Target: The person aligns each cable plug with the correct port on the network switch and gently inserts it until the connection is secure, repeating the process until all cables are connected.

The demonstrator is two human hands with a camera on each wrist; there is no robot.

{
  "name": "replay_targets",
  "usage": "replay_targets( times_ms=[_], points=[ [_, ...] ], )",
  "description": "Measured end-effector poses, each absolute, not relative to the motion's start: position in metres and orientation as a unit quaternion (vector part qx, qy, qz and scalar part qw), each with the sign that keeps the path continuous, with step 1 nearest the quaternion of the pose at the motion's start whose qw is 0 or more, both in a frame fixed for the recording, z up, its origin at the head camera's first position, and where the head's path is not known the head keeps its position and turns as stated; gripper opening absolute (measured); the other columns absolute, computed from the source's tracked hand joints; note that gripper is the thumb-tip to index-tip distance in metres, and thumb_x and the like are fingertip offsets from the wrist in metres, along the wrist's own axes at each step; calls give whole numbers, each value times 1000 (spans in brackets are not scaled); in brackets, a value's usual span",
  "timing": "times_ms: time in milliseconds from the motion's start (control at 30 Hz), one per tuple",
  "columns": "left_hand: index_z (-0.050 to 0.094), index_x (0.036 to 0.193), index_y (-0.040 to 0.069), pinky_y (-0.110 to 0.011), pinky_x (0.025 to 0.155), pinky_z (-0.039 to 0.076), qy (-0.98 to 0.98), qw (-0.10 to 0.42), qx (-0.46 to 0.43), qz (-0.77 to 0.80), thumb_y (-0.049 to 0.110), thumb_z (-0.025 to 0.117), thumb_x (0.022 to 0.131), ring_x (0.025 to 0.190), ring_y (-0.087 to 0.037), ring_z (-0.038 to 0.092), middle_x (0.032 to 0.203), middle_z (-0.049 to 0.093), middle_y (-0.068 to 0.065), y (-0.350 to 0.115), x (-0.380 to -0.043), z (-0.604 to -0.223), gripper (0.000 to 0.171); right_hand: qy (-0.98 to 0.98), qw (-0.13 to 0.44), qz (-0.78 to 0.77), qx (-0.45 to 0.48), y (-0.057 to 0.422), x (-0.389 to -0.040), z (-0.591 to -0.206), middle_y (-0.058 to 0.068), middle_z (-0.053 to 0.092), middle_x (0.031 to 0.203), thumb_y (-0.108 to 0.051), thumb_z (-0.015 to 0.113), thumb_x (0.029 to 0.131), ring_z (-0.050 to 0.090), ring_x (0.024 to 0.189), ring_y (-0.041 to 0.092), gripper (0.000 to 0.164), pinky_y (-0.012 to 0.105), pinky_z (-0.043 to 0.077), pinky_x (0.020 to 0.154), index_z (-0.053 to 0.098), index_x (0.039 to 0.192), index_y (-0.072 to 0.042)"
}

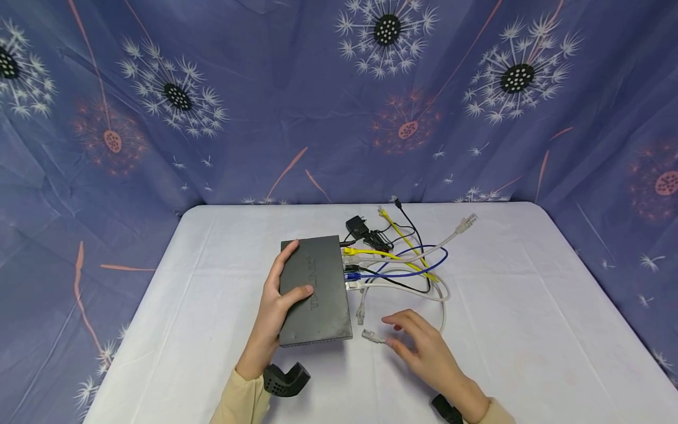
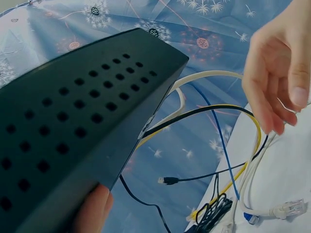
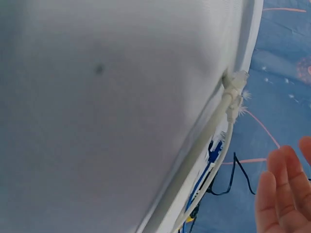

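My left hand point(image 1: 272, 318) grips a black network switch point(image 1: 323, 318) by its left side, thumb on top; the switch is held raised and tilted. Its vented side wall point(image 2: 73, 111) fills much of the left wrist view. Yellow point(image 1: 371, 252), blue point(image 1: 384, 275), black and white network cables are plugged into its right edge. With fingers apart and slightly bent, my right hand point(image 1: 426, 353) hovers right of the switch. Just beside its thumb in the head view is a white cable's clear plug point(image 1: 373, 336). Nothing shows between the right fingers point(image 3: 286, 194) in the right wrist view.
Behind the cables a black power adapter point(image 1: 356, 226) with a bundled cord lies on the white-covered table point(image 1: 212, 282). Loose cable ends spread to the back right, one white plug point(image 1: 466, 224) farthest out. A blue dandelion-print curtain point(image 1: 296, 88) hangs behind the table.
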State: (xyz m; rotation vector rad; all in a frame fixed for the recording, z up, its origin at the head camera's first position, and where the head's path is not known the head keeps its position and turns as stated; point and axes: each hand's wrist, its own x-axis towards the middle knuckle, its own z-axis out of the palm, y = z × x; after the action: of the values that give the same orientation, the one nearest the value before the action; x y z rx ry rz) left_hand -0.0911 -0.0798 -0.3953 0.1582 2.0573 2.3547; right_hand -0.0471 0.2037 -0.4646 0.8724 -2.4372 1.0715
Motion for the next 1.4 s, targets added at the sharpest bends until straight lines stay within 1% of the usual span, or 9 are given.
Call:
replay_targets(
  times_ms=[133,367,633,833,1000,1167,1400],
  points=[
    [40,144,35,-51,101,21,654,10,47,755,3,65,79,134,-20,25,151,25,8,-79,-91,-395,77,-866,151,365,307,204,-47,-469,1,61,104,-7,77,78,57,86,14,40,17,39,81,63,115,-9],
    [40,144,35,-51,102,19,660,7,43,750,3,66,79,135,-18,24,151,24,9,-78,-91,-395,77,-865,153,355,319,202,-47,-471,-1,60,101,-4,79,73,56,83,13,45,17,38,77,63,115,-10],
    [40,144,34,-52,103,17,660,10,39,751,3,66,79,136,-18,23,151,24,9,-77,-91,-396,77,-880,88,358,301,203,-45,-475,-4,59,103,-3,77,77,55,84,11,43,27,46,71,63,117,-10],
    [40,145,34,-51,101,20,657,15,39,753,3,65,80,135,-19,24,151,24,9,-77,-90,-397,76,-882,61,358,301,205,-45,-477,-4,58,103,-2,76,77,55,85,11,45,28,47,72,61,119,-9],
    [41,144,35,-51,100,21,654,18,35,756,3,65,79,134,-20,26,150,25,9,-77,-89,-397,76,-890,39,350,289,205,-44,-477,-4,58,103,-1,76,77,55,86,11,48,28,47,73,60,121,-8],
    [41,144,35,-51,101,20,652,17,33,758,2,65,79,134,-20,26,150,26,8,-77,-89,-398,77,-897,27,341,282,204,-43,-476,-4,58,103,2,76,76,56,88,11,50,29,48,74,60,122,-9],
    [40,144,35,-52,102,18,658,11,38,752,2,65,79,135,-19,23,151,24,9,-77,-89,-399,77,-891,24,350,289,202,-43,-477,-5,56,98,10,74,73,52,82,7,52,25,46,70,60,120,-8]
  ],
)
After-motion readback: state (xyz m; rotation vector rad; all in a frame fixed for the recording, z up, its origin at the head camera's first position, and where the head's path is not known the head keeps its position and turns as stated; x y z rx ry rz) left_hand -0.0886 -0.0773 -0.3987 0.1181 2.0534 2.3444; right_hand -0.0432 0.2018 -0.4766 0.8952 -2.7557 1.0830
